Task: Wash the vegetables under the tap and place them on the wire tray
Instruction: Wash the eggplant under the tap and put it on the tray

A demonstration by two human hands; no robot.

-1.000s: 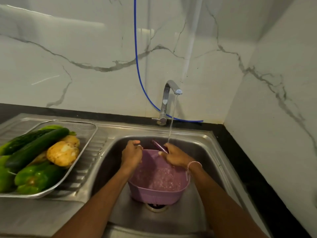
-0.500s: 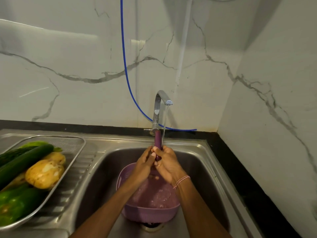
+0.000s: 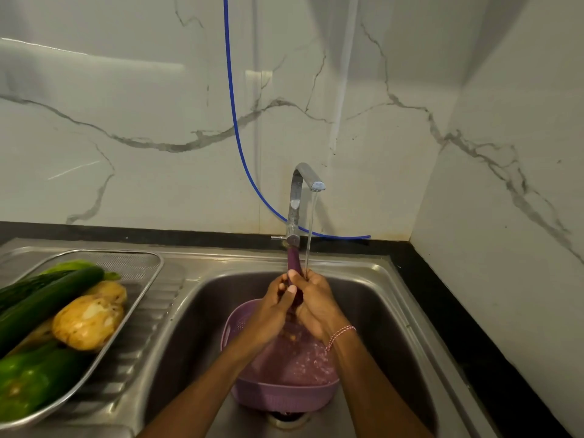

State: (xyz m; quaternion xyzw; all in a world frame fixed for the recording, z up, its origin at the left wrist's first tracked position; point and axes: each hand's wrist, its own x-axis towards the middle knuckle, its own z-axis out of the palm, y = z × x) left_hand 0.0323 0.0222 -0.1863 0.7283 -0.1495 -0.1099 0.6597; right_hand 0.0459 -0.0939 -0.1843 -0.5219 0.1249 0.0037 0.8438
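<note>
- While the water runs, the left hand (image 3: 273, 306) and the right hand (image 3: 317, 300) both hold the lower part of a thin purple eggplant (image 3: 293, 259); the fingers curl round it and the palms are close together; the grip is narrow and firm, with nothing else in either hand.
- The eggplant stands nearly upright in the middle of the frame; its top end comes out above the fingers and reaches up to the base of the tap (image 3: 305, 181); the stream (image 3: 311, 229) falls just to the right of it and lands on the fingers of the right hand.
- One second ago the eggplant lay slanted at the rim of the basket, with a hand at each side; half a second ago it was already lifted and upright; now the pose is the same, so I judge that the rubbing under the stream is in progress and this piece is not yet rinsed.
- Below the hands a purple plastic basket (image 3: 284, 398) sits in the sink (image 3: 388, 311), with water splashing inside; I cannot tell if other vegetables remain in it.
- At the left edge of the frame the wire tray (image 3: 139, 263) already carries cucumbers (image 3: 57, 292), potatoes (image 3: 88, 322) and a green pepper (image 3: 34, 377); the eggplant is well apart from it, and I think it goes there next.
- A blue hose (image 3: 232, 99) runs down the marble wall in the upper centre; a thread bracelet (image 3: 341, 331) is on the right wrist.
- No brand, label or writing can be read anywhere.
</note>
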